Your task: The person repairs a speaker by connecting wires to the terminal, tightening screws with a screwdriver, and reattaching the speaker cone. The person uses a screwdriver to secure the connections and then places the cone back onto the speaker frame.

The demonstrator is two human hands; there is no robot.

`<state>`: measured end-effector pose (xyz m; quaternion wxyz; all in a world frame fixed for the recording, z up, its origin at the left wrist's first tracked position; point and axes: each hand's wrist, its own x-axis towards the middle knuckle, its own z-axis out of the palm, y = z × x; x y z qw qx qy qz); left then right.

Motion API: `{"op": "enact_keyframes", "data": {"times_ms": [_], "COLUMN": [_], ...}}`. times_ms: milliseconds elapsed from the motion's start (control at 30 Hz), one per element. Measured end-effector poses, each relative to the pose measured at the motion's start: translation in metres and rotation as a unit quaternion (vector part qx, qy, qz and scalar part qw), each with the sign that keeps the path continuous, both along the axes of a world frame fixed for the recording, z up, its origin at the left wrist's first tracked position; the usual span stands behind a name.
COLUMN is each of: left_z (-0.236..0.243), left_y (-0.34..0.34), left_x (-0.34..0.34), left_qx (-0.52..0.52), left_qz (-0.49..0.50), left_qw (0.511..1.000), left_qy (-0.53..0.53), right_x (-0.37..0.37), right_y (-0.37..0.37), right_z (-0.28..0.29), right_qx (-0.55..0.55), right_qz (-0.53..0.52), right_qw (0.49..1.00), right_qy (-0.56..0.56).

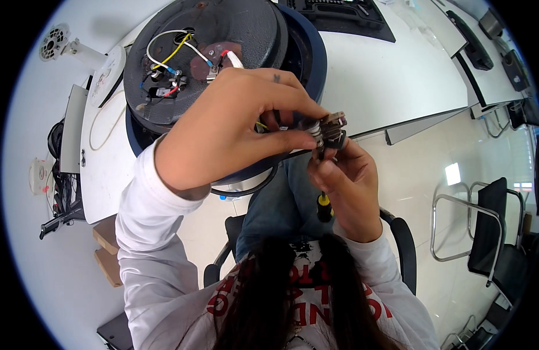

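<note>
Round dark unit (246,35) at the white worktop (392,76). Small metal part (335,123) held in the air, just off the unit's near right edge. Left hand (246,114) reaches across the unit's near side; grip: thumb and fingers pinching the metal part. Right hand (352,182), farther out from the unit on the person's side; grip: thumb and fingers closed on the part's lower end. Screwdriver (324,209), yellow-and-black handle, beside the right thumb; cannot tell how it is held. White wire (154,44) and yellow wire (177,57) run over the unit's face. Black tool case (345,19) beyond the unit's right side.
</note>
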<state>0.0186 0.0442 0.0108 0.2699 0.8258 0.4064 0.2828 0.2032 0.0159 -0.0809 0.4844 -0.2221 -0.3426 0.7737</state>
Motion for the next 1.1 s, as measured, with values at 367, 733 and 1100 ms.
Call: {"op": "enact_keyframes", "data": {"times_ms": [367, 733, 1100], "left_z": [0.005, 0.001, 0.000], "left_y": [0.002, 0.000, -0.001], "left_x": [0.002, 0.004, 0.004], "left_qx": [-0.021, 0.015, 0.021], "left_qz": [0.000, 0.011, 0.005], "left_qw": [1.000, 1.000, 1.000], "left_qy": [0.022, 0.017, 0.000], "right_x": [-0.006, 0.000, -0.001], "right_y": [0.000, 0.000, -0.004], "right_z": [0.004, 0.004, 0.009], "right_qx": [0.133, 0.056, 0.096], "right_qz": [-0.199, -0.069, -0.102], "right_qw": [0.963, 0.993, 0.982], "right_qy": [-0.121, -0.078, -0.123]}}
